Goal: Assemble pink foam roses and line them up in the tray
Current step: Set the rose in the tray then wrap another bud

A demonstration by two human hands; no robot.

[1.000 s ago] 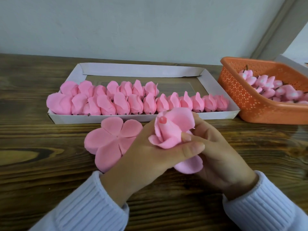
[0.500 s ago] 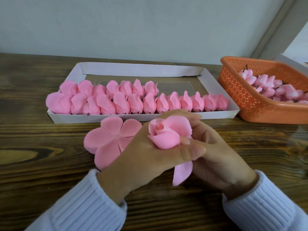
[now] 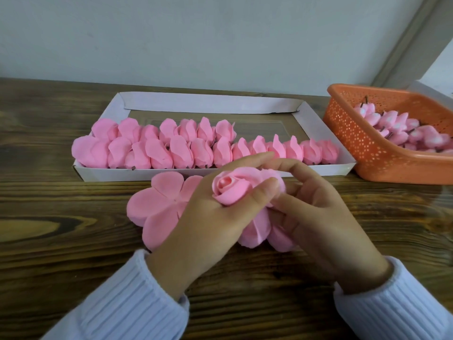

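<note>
Pink foam rose (image 3: 232,190) half-wrapped, held two-handed; lower petals not yet closed up.
We have it just in front of the tray (image 3: 208,104), above the worktop (image 3: 49,241): left hand (image 3: 208,224) curled round the bud, thumb across it; right hand (image 3: 318,217) gripping from behind, fingers in the loose lower petals. Our read on risks: slacken the left grip and the foam springs open; over-squeeze and petals crease or tear. The flat petal sheet (image 3: 159,204) lies partly under the left hand, so a drag could shift it. The finished roses (image 3: 171,148) are packed tight; a careless insert could knock the row.
</note>
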